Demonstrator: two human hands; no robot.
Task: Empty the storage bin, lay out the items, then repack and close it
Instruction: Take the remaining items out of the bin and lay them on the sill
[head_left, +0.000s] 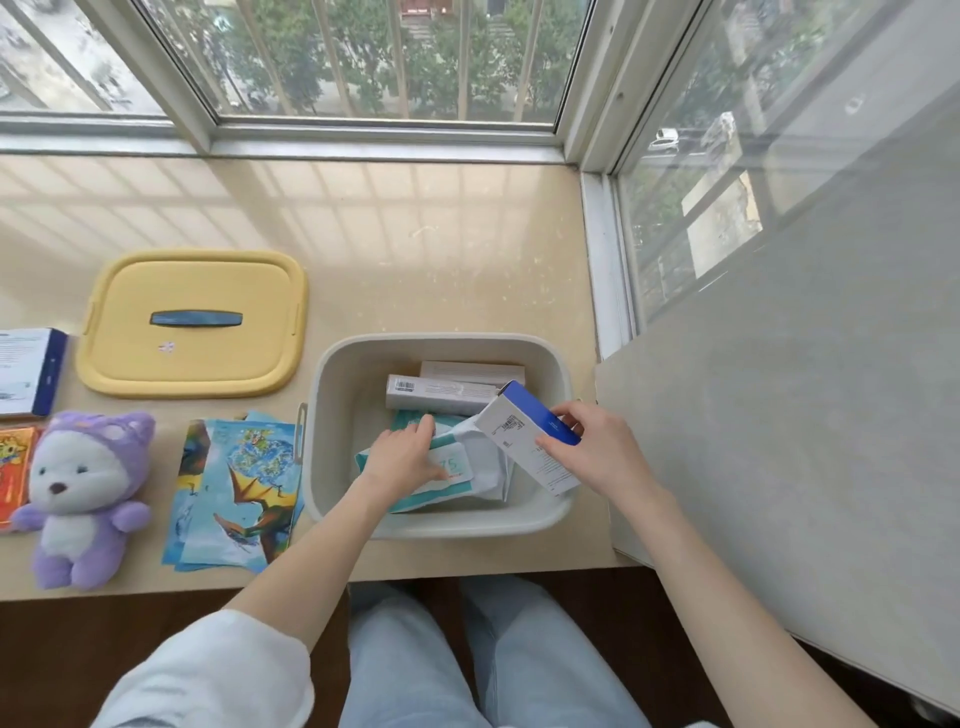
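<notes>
The cream storage bin (332, 395) stands open on the sill in front of me. Inside lie two long white boxes (441, 393) at the back, and teal-and-white wipe packs (457, 486) at the front. My left hand (402, 454) reaches into the bin and grips a wipe pack. My right hand (597, 447) holds a white box with a blue end (524, 434), tilted over the bin's right side. The yellow lid (192, 325), with its dark blue handle, lies flat to the bin's left.
Left of the bin lie several dinosaur picture cards (239, 488), a purple plush bear (85, 493), a red packet (13, 473) and a white-and-blue box (31, 371). Windows run along the back and right. A grey wall ledge (779, 415) stands close on the right.
</notes>
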